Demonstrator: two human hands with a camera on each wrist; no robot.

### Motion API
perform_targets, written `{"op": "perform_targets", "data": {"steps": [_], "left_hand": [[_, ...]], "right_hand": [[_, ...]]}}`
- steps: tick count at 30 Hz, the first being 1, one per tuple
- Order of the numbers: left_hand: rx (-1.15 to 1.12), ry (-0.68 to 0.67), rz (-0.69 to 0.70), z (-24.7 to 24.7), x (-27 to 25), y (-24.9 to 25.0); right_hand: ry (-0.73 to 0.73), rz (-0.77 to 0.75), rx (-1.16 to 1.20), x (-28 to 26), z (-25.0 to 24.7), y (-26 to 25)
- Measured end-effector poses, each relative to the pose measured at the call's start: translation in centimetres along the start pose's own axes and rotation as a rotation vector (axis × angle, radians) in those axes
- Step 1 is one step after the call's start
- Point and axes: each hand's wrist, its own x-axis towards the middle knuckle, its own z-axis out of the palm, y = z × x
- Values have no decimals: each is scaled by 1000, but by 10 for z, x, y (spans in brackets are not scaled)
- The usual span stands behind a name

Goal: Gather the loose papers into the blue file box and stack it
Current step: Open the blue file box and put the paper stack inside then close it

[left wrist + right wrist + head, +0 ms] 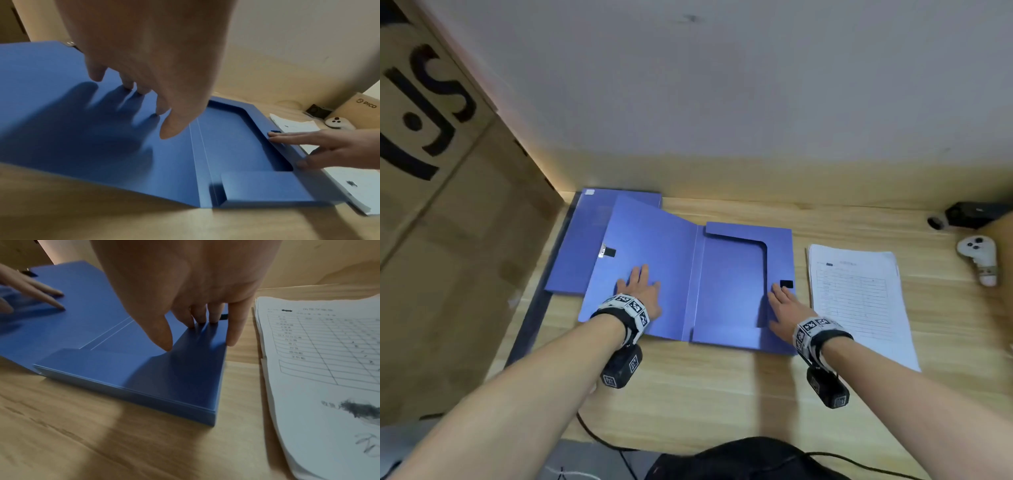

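Note:
A blue file box [732, 284] lies open on the wooden desk, its lid [647, 260] folded out flat to the left. My left hand [640, 287] rests flat on the lid with straight fingers [131, 84]. My right hand [784, 308] presses on the right rim of the box tray [185, 363] with straight fingers [213, 316], near the black fastener patch [786, 283]. A pile of loose printed papers [859, 298] lies on the desk just right of the box [320, 353]. A second, closed blue file box [582, 240] lies behind, under the open lid.
A big cardboard box [448, 205] stands at the left. At the far right lie a white controller [977, 257] and a black device [972, 214]. Bare wooden desk [705, 394] stretches in front of the box; a cable [599, 435] hangs at its front edge.

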Motion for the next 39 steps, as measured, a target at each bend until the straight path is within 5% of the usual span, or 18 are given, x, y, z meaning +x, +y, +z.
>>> {"op": "perform_targets", "data": {"steps": [6, 15, 21, 29, 33, 39], "left_hand": [[-139, -110, 20, 35, 27, 10], [-207, -90, 5, 27, 35, 22], [-399, -42, 72, 2, 28, 52], [-835, 86, 309, -32, 9, 182], [-1093, -38, 262, -42, 6, 266], [-1125, -180, 96, -33, 16, 338]], "right_hand": [[34, 39, 14, 7, 9, 0], [61, 45, 77, 1, 8, 1], [295, 6, 355, -13, -5, 26], [423, 210, 532, -48, 14, 148], [501, 402, 619, -57, 25, 207], [422, 528, 812, -47, 41, 262]]}}
